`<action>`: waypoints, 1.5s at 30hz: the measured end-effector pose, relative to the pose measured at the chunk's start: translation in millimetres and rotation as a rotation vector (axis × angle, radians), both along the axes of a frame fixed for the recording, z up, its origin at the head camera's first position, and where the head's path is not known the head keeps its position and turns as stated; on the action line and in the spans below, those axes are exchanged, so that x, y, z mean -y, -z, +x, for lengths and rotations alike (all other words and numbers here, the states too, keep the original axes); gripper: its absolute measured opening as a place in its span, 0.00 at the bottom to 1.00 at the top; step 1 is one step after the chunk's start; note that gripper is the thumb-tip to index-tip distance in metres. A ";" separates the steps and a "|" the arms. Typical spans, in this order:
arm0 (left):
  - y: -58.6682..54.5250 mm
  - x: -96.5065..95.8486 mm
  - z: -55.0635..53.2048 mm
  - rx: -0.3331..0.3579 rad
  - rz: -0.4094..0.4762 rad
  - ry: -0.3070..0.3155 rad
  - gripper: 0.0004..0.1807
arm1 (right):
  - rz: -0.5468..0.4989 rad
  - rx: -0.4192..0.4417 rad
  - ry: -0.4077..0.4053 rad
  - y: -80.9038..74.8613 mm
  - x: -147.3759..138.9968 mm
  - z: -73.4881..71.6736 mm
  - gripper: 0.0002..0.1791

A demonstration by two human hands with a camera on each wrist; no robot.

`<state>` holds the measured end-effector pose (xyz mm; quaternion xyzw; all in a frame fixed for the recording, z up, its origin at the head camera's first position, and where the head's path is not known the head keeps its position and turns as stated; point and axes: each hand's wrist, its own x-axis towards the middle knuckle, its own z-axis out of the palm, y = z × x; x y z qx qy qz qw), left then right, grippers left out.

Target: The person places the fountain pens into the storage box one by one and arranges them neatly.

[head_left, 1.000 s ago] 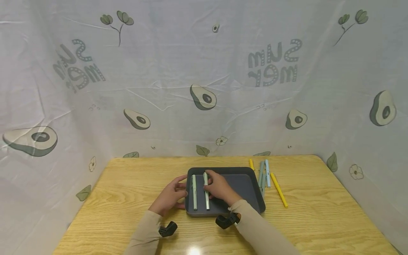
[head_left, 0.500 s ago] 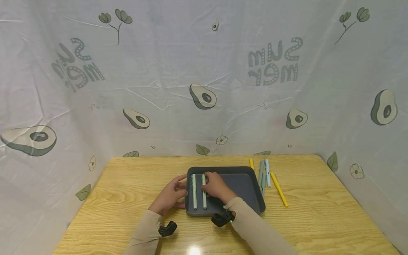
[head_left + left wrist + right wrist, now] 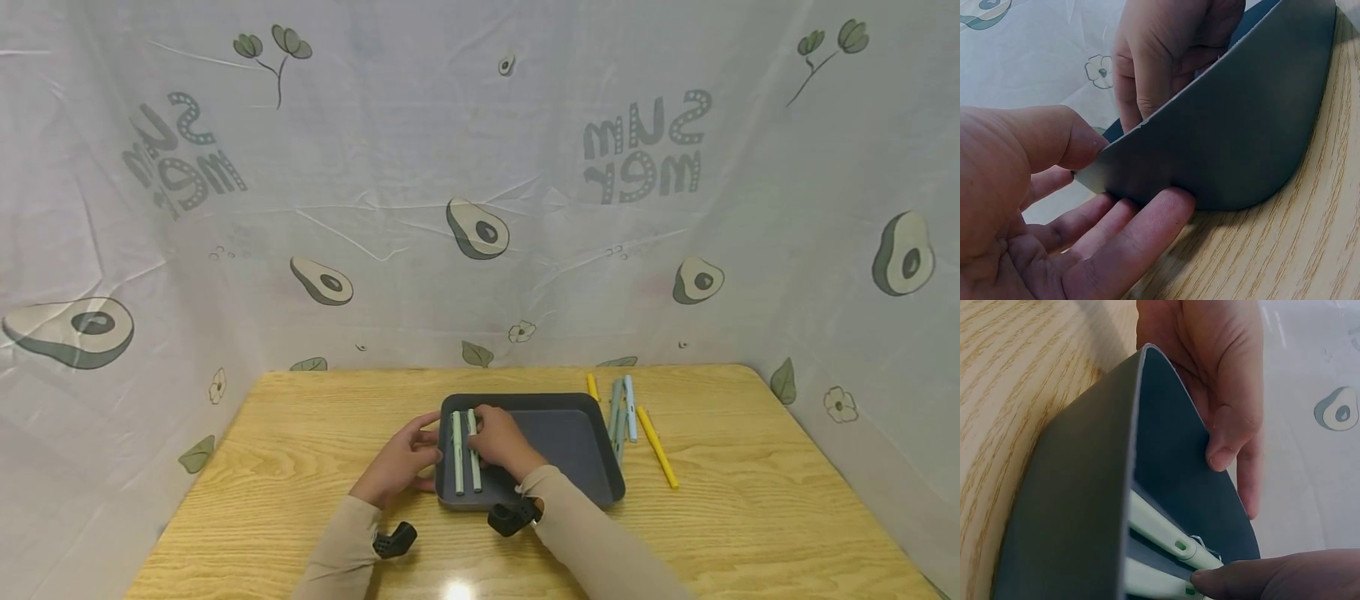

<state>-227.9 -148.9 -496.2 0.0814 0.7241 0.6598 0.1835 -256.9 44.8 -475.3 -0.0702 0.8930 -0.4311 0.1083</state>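
Observation:
A dark grey tray point(image 3: 562, 450) lies on the wooden table. My left hand point(image 3: 399, 462) holds its left wall; in the left wrist view the thumb is at the rim and the fingers spread along the outer wall point(image 3: 1235, 137). Inside the tray, a light green capped pen point(image 3: 458, 458) lies lengthwise near the left wall. My right hand point(image 3: 504, 437) pinches a second light green pen point(image 3: 476, 473) beside it, almost parallel, with a narrow gap between them. In the right wrist view a fingertip point(image 3: 1210, 581) touches this pen near its small window.
Right of the tray lie two yellow pens point(image 3: 658, 450), a light blue pen point(image 3: 630, 408) and grey-green pens point(image 3: 617, 408), close to its right wall. A printed cloth point(image 3: 405, 167) hangs behind the wooden table point(image 3: 337, 417).
My right hand has moved left with the second pen, bringing it closer to the first one. My left hand and the tray stay where they were.

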 end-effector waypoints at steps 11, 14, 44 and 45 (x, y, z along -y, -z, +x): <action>-0.5 -6.5 0.1 0.001 0.013 0.012 0.36 | -0.039 0.031 0.037 -1.4 -5.9 4.3 0.28; -0.9 -6.7 0.1 -0.004 0.012 0.014 0.36 | -0.049 0.027 0.025 -3.3 -8.5 6.2 0.28; -1.3 -1.0 1.6 -0.017 -0.043 -0.026 0.36 | 0.251 -0.152 0.221 -28.1 -256.5 35.5 0.19; -0.8 -0.9 1.7 -0.015 -0.046 -0.030 0.36 | 0.252 -0.124 0.225 -22.9 -262.9 36.4 0.20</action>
